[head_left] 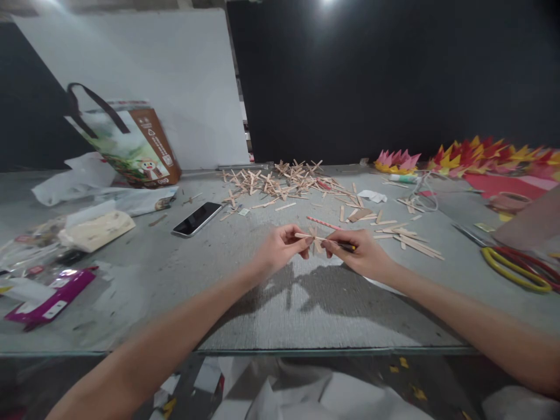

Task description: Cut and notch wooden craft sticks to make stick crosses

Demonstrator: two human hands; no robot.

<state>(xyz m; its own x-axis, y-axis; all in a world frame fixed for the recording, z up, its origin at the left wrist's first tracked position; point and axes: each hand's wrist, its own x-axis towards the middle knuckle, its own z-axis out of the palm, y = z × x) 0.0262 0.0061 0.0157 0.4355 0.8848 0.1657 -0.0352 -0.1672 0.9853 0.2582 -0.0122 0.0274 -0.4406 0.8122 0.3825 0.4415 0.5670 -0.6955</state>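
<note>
Above the middle of the grey table, a small piece of crossed wooden sticks (317, 240) is held between my two hands. My left hand (286, 248) pinches its left side with thumb and fingers. On the right side, my right hand (356, 251) grips the same piece, and a thin dark object with a yellow end (349, 247) shows under its fingers. A red-and-white striped stick (324, 223) lies just behind the hands. Farther back is a heap of crossed wooden sticks (280, 184). Loose flat sticks (413, 240) lie right of my right hand.
A phone (198, 219), a printed bag (131, 146) and a purple packet (52, 297) are on the left. At right are yellow-handled scissors (516, 269), a tape roll (510, 202) and pink, red and yellow paper crowns (476, 156). The table's front edge (280, 351) runs below my forearms.
</note>
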